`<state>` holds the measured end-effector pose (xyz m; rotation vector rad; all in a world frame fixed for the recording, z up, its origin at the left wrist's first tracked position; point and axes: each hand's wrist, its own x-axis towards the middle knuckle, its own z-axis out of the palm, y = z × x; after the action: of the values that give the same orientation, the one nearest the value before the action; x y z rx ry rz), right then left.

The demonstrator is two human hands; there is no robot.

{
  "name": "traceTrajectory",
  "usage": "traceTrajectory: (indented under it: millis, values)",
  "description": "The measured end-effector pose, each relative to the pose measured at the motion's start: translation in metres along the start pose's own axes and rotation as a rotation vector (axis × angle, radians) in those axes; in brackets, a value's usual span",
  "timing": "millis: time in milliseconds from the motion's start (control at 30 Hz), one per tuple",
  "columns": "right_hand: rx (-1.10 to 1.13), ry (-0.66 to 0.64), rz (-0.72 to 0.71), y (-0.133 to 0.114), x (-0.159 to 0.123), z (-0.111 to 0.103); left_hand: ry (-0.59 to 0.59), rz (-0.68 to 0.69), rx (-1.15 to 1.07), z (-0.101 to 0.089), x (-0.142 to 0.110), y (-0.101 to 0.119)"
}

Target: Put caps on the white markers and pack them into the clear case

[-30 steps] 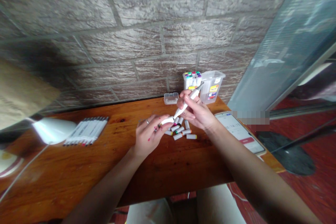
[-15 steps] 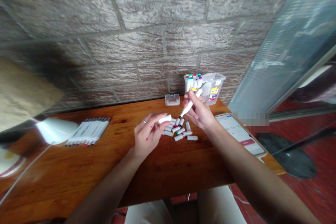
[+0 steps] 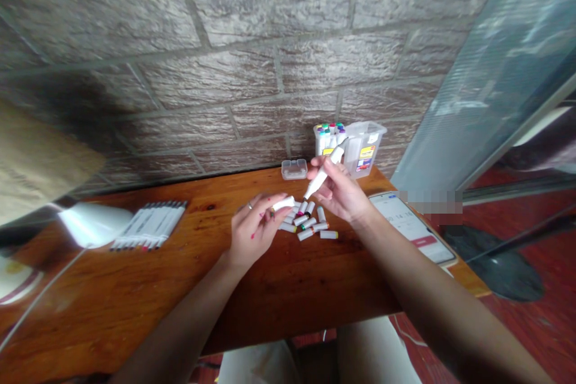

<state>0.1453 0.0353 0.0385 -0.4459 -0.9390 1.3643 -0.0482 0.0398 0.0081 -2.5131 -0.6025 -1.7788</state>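
Note:
Between the fingers of my left hand (image 3: pixel 255 229) is a white marker cap (image 3: pixel 283 204), its end pointing right. My right hand (image 3: pixel 339 192) grips a white marker (image 3: pixel 320 179) with no cap on either end; one dark tip slants down toward the cap, the other points up and right. A small gap lies between tip and cap. Below both hands, several loose marker caps (image 3: pixel 307 233) with coloured ends are heaped on the wooden table (image 3: pixel 288 276). Red marks show on the back of my left hand.
Behind my right hand, a clear case (image 3: pixel 373 138) stands beside a holder of colourful capped markers (image 3: pixel 320 143). A small clear lid (image 3: pixel 294 169) lies near the wall. A row of markers (image 3: pixel 150 225) and a white lamp (image 3: pixel 92 225) are left; a phone (image 3: pixel 411 225) lies right.
The marker tip was at the cap's mouth a second ago; it has since come away, leaving a gap. Both hands keep their holds and have shifted only slightly.

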Motion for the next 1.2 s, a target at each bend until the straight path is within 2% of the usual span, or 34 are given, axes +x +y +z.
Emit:
traceTrajectory:
  millis: [233, 333, 467, 867, 1200]
  values:
    - [-0.142, -0.035, 0.037, 0.006, -0.002, 0.001, -0.032, -0.002, -0.002, 0.0, -0.003, -0.001]
    - [-0.27, 0.027, -0.036, 0.005, 0.0, 0.0, -0.042, 0.002, 0.009, -0.001, -0.003, -0.001]
    - [-0.378, 0.123, -0.122, 0.005, 0.004, -0.003, 0.04, -0.052, -0.024, -0.002, 0.0, 0.0]
    - [-0.038, 0.148, 0.027, -0.001, 0.007, -0.002, -0.021, -0.04, -0.04, 0.002, -0.004, -0.002]
    - [0.033, -0.008, 0.12, -0.002, 0.003, 0.001, -0.073, -0.057, -0.063, 0.001, -0.008, -0.004]
